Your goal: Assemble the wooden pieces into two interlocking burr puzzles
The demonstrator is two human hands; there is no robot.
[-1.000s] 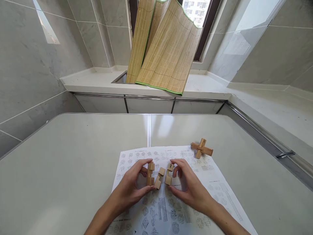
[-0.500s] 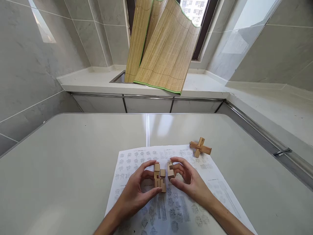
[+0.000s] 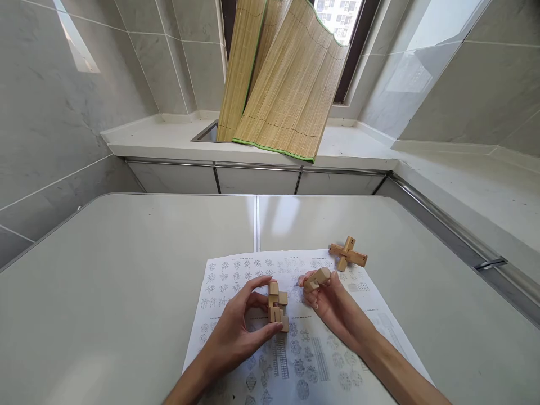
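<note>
My left hand (image 3: 247,323) grips a small cluster of interlocked wooden puzzle pieces (image 3: 278,308) between thumb and fingers, over the printed sheet (image 3: 240,270). To its right, my right hand (image 3: 329,298) holds a single notched wooden puzzle piece (image 3: 317,278), tilted and apart from the cluster. A cross of joined wooden puzzle pieces (image 3: 348,254) lies at the sheet's upper right corner, just beyond my right hand. Fingers hide part of both held things.
The white tabletop (image 3: 126,281) carries the sheet of small line diagrams and has a seam (image 3: 256,225) at the back. Behind it is a ledge (image 3: 160,143) with a bamboo mat (image 3: 287,101) leaning by the window. A metal rail (image 3: 447,219) runs along the right.
My right hand has drawn its wooden piece up and right, away from the cluster, and turned it over to a slant. My left hand keeps the cluster in nearly the same place.
</note>
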